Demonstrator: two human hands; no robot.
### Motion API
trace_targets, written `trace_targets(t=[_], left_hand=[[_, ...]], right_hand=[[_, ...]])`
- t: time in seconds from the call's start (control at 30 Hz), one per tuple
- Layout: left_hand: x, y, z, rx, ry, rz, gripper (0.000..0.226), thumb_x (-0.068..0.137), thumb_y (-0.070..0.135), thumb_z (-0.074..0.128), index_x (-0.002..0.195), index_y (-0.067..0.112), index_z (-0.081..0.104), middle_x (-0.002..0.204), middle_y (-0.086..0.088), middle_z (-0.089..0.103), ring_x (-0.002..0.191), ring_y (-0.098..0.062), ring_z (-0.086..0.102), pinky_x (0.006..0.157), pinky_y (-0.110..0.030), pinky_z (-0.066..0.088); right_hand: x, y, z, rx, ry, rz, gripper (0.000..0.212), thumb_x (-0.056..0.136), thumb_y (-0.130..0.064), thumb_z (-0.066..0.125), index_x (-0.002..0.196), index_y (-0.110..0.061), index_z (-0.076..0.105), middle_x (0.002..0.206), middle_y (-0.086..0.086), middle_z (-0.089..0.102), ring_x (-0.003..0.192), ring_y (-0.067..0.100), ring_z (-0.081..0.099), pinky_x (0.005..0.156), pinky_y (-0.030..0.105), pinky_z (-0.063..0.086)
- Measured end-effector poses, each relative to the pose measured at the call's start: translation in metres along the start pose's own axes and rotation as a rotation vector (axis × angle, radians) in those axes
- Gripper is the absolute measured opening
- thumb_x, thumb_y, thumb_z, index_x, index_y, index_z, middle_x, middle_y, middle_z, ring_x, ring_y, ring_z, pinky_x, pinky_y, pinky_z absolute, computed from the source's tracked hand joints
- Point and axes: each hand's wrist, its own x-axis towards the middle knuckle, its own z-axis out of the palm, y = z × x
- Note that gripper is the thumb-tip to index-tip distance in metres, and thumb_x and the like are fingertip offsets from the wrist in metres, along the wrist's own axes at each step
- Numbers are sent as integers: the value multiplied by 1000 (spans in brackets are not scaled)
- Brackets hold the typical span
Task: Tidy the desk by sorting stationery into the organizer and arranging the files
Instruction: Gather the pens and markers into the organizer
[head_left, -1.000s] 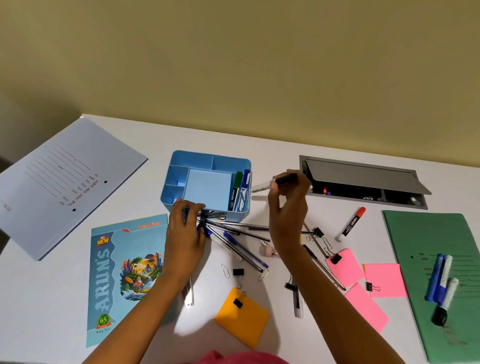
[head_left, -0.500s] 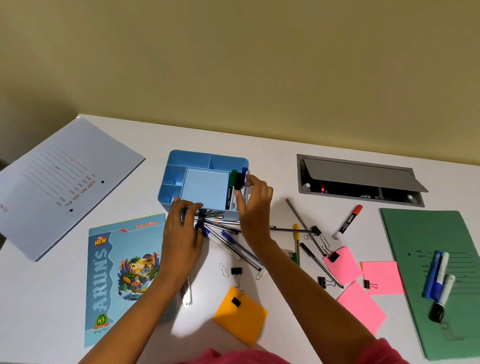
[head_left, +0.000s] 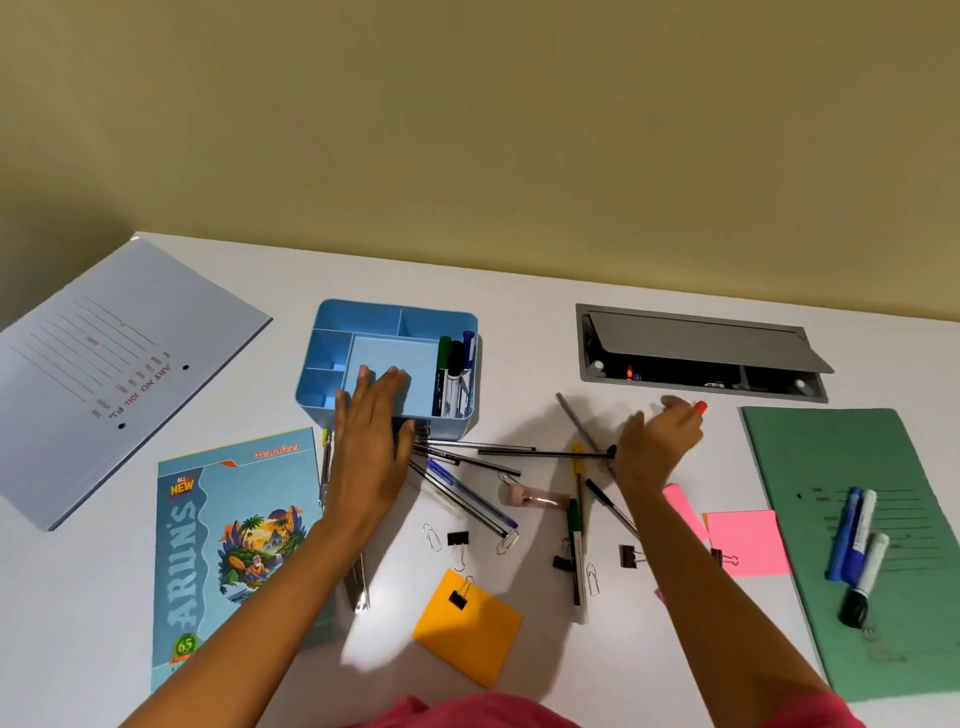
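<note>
Currently: left hand (head_left: 371, 431) lies flat across the near wall of the blue organizer (head_left: 363, 312), fingers straight, gripping nothing. 3 markers (head_left: 454, 374) stand in its right compartment. Right hand (head_left: 657, 441) is blurred, fingertips at the red-capped marker (head_left: 700, 408) on the desk to the right; grasp cannot be told. Loose pens (head_left: 467, 457) lie between the hands.
</note>
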Motion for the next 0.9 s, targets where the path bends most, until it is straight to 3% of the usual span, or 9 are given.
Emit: trace_targets(t=[0.07, 0.13, 0.27, 0.47, 0.57, 0.67, 0.73, 0.8, 0.9], left_hand=[[10, 16, -2, -59, -60, -40, 65, 93, 23, 58, 148, 18, 23, 149, 10, 10, 136, -6, -2, 113, -32, -3], [21, 22, 1, -78, -93, -35, 74, 92, 31, 59, 150, 21, 15, 145, 15, 3, 135, -5, -4, 111, -30, -3], [49, 19, 11, 23, -109, 37, 77, 90, 34, 60, 150, 15, 17, 155, -6, 26, 147, -20, 10, 117, -33, -2], [76, 19, 23, 119, -200, 92, 79, 90, 35, 60, 151, 18, 13, 155, -8, 28, 147, -22, 13, 117, -40, -8], [82, 19, 24, 182, -266, 167, 73, 92, 33, 58, 151, 19, 17, 155, -5, 28, 147, -23, 14, 116, -44, -10], [83, 18, 24, 256, -256, 266, 62, 94, 12, 53, 149, 17, 24, 156, -5, 27, 145, -25, 20, 114, -49, -11], [83, 18, 21, 263, -245, 288, 64, 91, 2, 50, 149, 17, 26, 154, -4, 31, 143, -25, 28, 113, -49, -12], [83, 18, 16, 234, -247, 283, 65, 89, -5, 47, 147, 19, 30, 147, -5, 42, 132, -23, 43, 113, -46, -14], [82, 19, 9, 159, -256, 269, 67, 85, -14, 39, 144, 19, 36, 132, -6, 55, 111, -23, 58, 117, -44, -11]], right_hand=[[9, 10, -8, -53, -82, 232, 47, 81, -6, 66, 120, 12, 44, 117, 30, 50, 107, 44, 48, 91, 44, 38], [16, 17, -15, -153, -170, 416, 53, 86, -16, 64, 124, 12, 40, 123, 30, 47, 113, 43, 45, 95, 46, 40], [26, 27, -19, -212, -279, 451, 49, 91, -22, 59, 123, 10, 41, 124, 29, 49, 115, 42, 48, 97, 47, 40], [31, 20, -21, -52, -249, 544, 31, 90, -13, 53, 114, 6, 47, 111, 23, 59, 100, 39, 60, 84, 44, 49], [20, 4, -27, 141, -230, 408, 22, 86, -13, 53, 101, 1, 46, 95, 20, 61, 82, 35, 61, 68, 40, 52], [0, -24, -36, 312, -225, 187, 15, 86, -5, 54, 90, -8, 41, 77, 11, 54, 66, 27, 52, 55, 30, 39], [-17, -47, -43, 419, -241, 33, 18, 87, -3, 56, 87, -11, 40, 67, 3, 49, 57, 17, 47, 52, 26, 39], [-32, -70, -49, 512, -271, -63, 20, 89, -4, 57, 89, -15, 40, 64, -1, 49, 52, 9, 45, 49, 14, 37], [-51, -102, -51, 582, -332, -171, 22, 90, -6, 57, 87, -20, 41, 61, -4, 51, 50, 5, 50, 49, 9, 38]])
